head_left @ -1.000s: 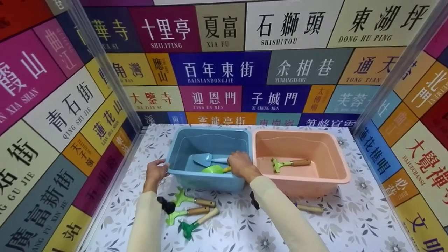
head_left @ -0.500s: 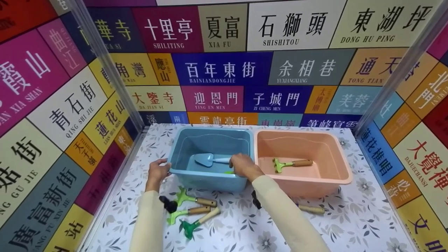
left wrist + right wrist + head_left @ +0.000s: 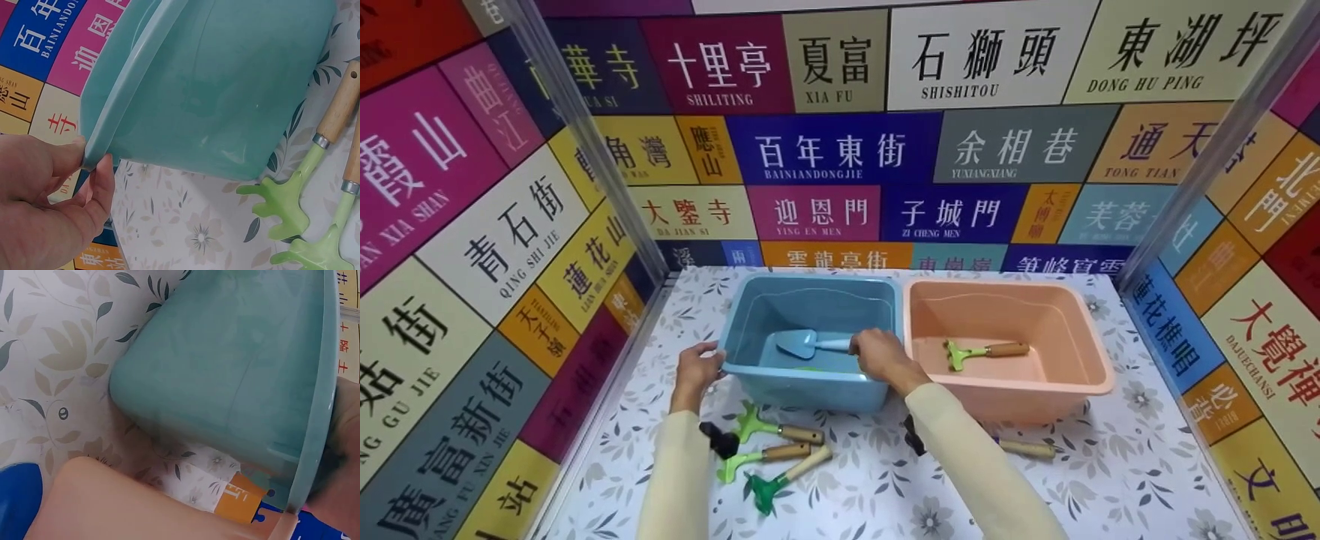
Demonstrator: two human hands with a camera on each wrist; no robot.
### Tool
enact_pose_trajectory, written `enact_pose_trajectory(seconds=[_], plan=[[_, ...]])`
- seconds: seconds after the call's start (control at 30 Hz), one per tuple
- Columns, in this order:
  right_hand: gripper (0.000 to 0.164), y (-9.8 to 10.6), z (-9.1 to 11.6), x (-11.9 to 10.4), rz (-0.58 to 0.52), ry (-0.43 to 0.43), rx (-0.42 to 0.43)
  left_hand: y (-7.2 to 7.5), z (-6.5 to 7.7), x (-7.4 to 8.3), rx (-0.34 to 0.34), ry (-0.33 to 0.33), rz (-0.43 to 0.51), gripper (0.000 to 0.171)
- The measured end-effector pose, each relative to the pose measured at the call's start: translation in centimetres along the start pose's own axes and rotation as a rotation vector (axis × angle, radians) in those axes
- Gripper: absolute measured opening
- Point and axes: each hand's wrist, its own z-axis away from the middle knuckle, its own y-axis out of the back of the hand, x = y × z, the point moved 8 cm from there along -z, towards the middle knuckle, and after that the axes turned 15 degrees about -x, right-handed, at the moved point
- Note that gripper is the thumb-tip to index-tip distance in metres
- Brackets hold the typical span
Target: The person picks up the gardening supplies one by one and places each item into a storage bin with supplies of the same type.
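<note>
My left hand (image 3: 697,371) pinches the left rim of a blue plastic bin (image 3: 810,388), thumb and fingers on either side of it in the left wrist view. Over the bin's front right part, my right hand (image 3: 883,356) has its fingers curled down inside. A light blue trowel (image 3: 796,343) lies in the bin, its handle running up to that hand. Only a sliver of a green hand shovel (image 3: 808,369) shows behind the front rim; its yellow handle is hidden near the right hand. In the right wrist view the bin's wall (image 3: 225,371) hides most of the fingers.
Against the blue bin stands a peach bin (image 3: 1099,384) with a small lime rake (image 3: 969,352) inside. In front lie lime rakes (image 3: 281,205) with wooden handles and a dark green tool (image 3: 765,491). A wooden handle (image 3: 1027,448) shows by the right sleeve. Printed walls enclose the table.
The green shovel has sunk behind the front rim and its yellow handle has gone out of sight. The left hand keeps its grip on the bin; the light blue trowel looks unmoved.
</note>
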Motion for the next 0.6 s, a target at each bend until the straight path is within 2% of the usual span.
enact_pose_trajectory(seconds=[0.17, 0.33, 0.6], plan=[[0.022, 0.6, 0.6, 0.1, 0.016, 0.076, 0.138, 0.0, 0.1, -0.1, -0.008, 0.007, -0.001, 0.041], [0.019, 1.1, 1.8, 0.2, -0.028, 0.135, 0.273, 0.1, 0.2, -0.1, -0.021, 0.008, 0.005, 0.042], [0.021, 2.1, 3.7, -0.3, -0.152, 0.215, 0.336, 0.0, 0.1, 0.0, -0.031, -0.005, 0.000, 0.043]])
